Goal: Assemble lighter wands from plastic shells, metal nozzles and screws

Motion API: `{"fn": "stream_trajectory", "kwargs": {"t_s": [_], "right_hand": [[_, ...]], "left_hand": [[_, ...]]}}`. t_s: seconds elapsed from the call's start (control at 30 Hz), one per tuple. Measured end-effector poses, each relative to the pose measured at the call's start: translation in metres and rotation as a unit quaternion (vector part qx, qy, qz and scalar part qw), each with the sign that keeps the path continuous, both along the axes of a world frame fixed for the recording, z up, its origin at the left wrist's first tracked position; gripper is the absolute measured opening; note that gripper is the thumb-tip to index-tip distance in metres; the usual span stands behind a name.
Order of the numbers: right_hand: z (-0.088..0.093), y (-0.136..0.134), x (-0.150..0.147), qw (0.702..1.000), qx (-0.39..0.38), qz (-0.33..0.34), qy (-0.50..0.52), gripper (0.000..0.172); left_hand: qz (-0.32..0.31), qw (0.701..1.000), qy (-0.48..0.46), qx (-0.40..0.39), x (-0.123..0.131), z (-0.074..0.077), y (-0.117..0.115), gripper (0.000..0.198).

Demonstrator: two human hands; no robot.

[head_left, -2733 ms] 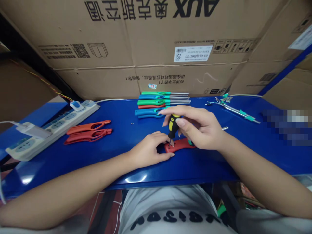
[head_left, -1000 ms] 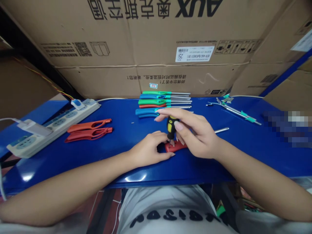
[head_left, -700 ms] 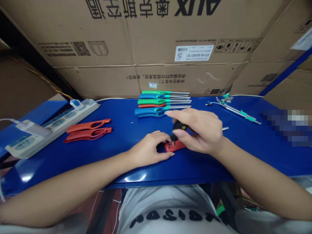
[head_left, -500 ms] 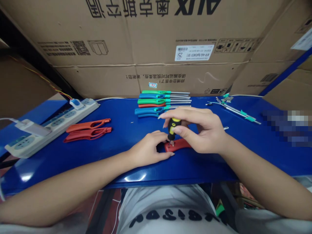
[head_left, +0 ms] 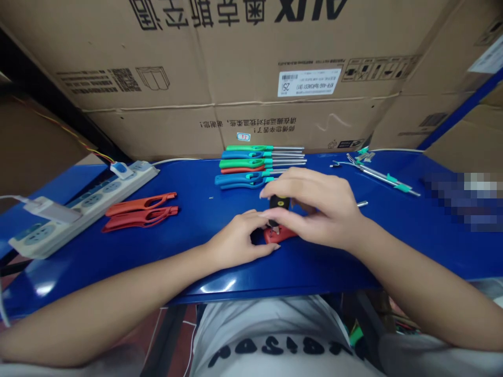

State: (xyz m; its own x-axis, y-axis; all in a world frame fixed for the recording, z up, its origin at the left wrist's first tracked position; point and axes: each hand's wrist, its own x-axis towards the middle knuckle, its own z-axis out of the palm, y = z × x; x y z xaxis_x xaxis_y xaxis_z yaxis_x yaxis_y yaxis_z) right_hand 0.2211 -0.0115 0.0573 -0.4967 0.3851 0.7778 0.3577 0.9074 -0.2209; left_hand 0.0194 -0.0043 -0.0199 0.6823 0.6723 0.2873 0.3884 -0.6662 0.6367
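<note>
My right hand (head_left: 324, 209) is closed round the short black and yellow handle of a screwdriver (head_left: 280, 202). The screwdriver stands nearly upright, its tip down on the end of a red lighter (head_left: 271, 237) with a long-barrelled shape. That lighter lies on the blue table, much of it hidden under my right hand. My left hand (head_left: 236, 241) holds the lighter's near-left end between thumb and fingers, close to the screwdriver tip. A metal tube (head_left: 362, 203) shows just beyond my right hand.
Behind my hands lie several blue, green and red lighters (head_left: 239, 181) with metal barrels. To the left are red handle shells (head_left: 139, 218), a power strip (head_left: 92, 201) and tiny screws (head_left: 211, 198). Loose metal rods (head_left: 387, 178) lie right. A cardboard box (head_left: 243, 63) stands behind.
My right hand's fingers have shifted round the screwdriver handle, with the thumb moved left across it. My left hand and the lighter stay in place; the view has shifted slightly.
</note>
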Motion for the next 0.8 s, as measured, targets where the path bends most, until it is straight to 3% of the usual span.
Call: {"fn": "stream_trajectory", "kwargs": {"t_s": [0.1,0.17,0.3,0.37,0.47,0.57,0.63,0.73,0.8], "right_hand": [[-0.006,0.000,0.000,0.995,0.088,-0.036,-0.019,0.016],[-0.009,-0.001,0.000,0.994,0.103,-0.033,-0.024,0.020],[-0.007,0.000,-0.002,0.998,-0.026,0.052,-0.006,0.037],[-0.006,0.004,-0.003,0.995,-0.064,0.079,0.023,0.031],[-0.010,0.010,-0.005,0.995,-0.033,0.057,0.068,0.010],[-0.015,0.014,-0.004,0.996,0.009,0.028,0.086,0.014],[-0.017,0.013,-0.004,0.997,-0.005,0.037,0.067,0.020],[-0.016,0.010,-0.005,0.988,-0.112,0.081,0.062,0.035],[-0.016,0.010,-0.007,0.977,-0.170,0.109,0.076,0.033]], "left_hand": [[0.005,1.000,-0.001,0.002,0.001,0.001,-0.001,0.022],[0.007,1.000,-0.006,0.004,0.001,0.001,-0.001,0.020],[-0.005,1.000,-0.016,0.006,0.001,0.000,0.000,0.020],[-0.008,1.000,-0.016,0.003,0.000,-0.001,0.000,0.021],[-0.003,1.000,-0.005,0.001,0.000,0.000,0.000,0.021],[-0.004,1.000,-0.005,0.000,0.001,0.002,-0.001,0.020],[-0.006,1.000,-0.009,0.005,0.001,0.004,-0.001,0.019],[-0.009,1.000,-0.010,0.009,0.001,0.004,-0.001,0.019],[-0.010,1.000,-0.010,0.006,0.001,0.004,-0.001,0.020]]}}
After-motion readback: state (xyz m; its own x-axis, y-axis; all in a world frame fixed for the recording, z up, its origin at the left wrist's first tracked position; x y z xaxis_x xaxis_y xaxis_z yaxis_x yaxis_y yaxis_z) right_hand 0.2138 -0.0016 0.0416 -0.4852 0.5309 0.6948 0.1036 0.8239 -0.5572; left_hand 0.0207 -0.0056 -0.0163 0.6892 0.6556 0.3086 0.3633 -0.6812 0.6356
